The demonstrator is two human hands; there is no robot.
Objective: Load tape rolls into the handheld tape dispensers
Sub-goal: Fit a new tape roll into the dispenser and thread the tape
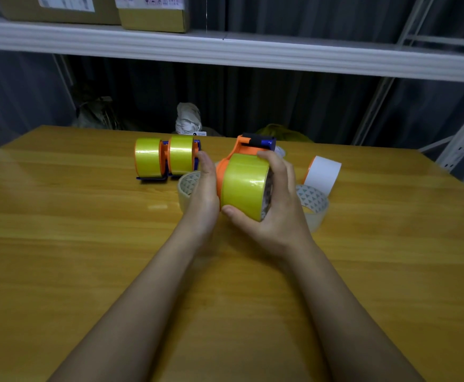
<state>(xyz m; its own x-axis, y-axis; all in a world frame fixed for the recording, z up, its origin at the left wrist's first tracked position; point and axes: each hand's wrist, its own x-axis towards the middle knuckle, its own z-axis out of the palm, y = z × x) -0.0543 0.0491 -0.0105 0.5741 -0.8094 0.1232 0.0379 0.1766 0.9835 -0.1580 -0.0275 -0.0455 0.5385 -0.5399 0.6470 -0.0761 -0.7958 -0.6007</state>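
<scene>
An orange tape dispenser (246, 148) with a black and blue handle is held above the wooden table (87, 244). A yellow tape roll (243, 184) sits against its orange side. My right hand (277, 199) grips that roll, thumb under it and fingers over its top and right face. My left hand (206, 186) presses flat against the dispenser's left side with straight fingers. Two more dispensers (167, 158) carrying yellow rolls stand at the back left.
A clear tape roll (186, 186) lies behind my left hand, another clear roll (313, 205) right of my right hand, and a white roll (323, 173) stands behind it. A white shelf (225, 48) with cardboard boxes hangs overhead. Metal racking stands at the right.
</scene>
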